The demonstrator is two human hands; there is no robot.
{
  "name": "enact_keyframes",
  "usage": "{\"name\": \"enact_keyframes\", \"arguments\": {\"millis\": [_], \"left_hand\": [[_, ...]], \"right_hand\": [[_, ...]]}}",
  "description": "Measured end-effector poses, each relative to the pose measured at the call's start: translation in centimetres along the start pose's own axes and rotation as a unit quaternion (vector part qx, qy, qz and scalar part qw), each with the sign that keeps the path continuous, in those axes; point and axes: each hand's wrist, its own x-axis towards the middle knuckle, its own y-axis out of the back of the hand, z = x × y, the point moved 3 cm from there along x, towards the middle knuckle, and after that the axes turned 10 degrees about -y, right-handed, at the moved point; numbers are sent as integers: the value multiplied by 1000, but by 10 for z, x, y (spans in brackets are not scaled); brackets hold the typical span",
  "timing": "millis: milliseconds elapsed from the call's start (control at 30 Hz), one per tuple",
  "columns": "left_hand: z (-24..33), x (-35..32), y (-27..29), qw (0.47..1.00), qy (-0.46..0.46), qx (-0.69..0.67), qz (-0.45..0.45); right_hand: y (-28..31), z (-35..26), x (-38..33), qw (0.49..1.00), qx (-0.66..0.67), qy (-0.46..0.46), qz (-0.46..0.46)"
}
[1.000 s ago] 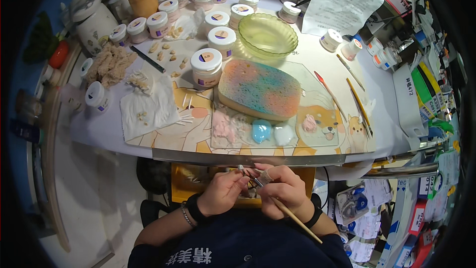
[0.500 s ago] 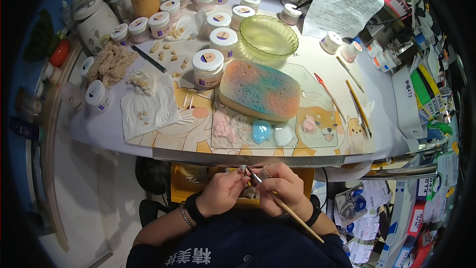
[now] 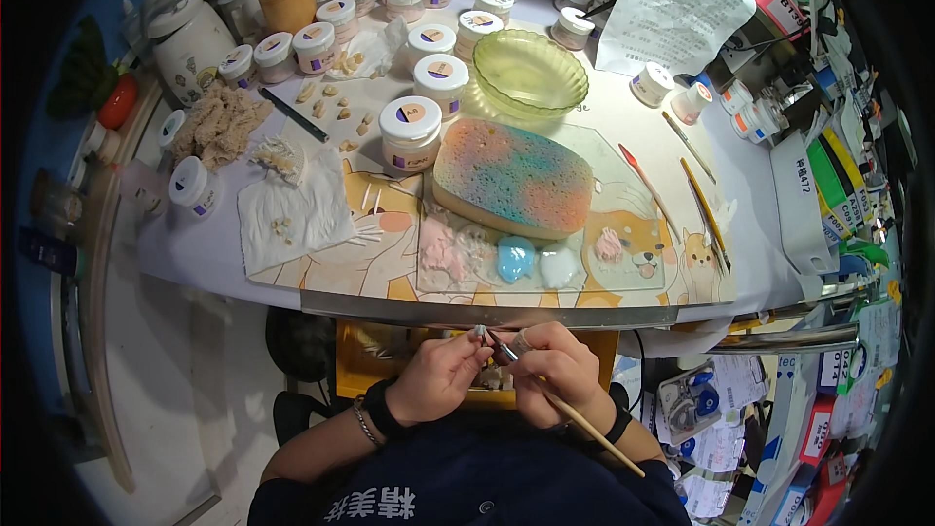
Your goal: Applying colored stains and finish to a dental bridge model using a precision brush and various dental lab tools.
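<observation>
Two hands work off the surface (image 3: 682, 263): left hand (image 3: 438, 377) pinches what looks like a tiny tooth piece (image 3: 479, 332), right hand (image 3: 560, 375) grips a brush (image 3: 575, 416). Any slip could drop the piece into the lap.

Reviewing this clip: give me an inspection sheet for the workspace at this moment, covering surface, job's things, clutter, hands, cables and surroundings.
Surface: white bench with a cartoon-dog mat; a clear glass slab carries pink, blue and white paste blobs.
Job's things: a small tooth-like piece pinched in the left hand; a wooden-handled brush in the right hand, tip at the piece.
Clutter: multicoloured sponge, green glass bowl, many white-lidded jars, tissue, spare brushes.
Hands: both closed on their items, below the bench edge.
Cables: nothing seen.
Surroundings: kettle, brush cup, paper sheet, coloured bins at right.
</observation>
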Motion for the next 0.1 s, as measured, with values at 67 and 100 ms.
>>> {"name": "enact_keyframes", "arguments": {"millis": [67, 100], "left_hand": [[0, 0, 0, 1000, -2, -3, 3], [0, 0, 0, 1000, -4, -7, 5]], "right_hand": [[0, 0, 1, 1000, 2, -3, -3], [0, 0, 1, 1000, -4, 8, 1]]}}
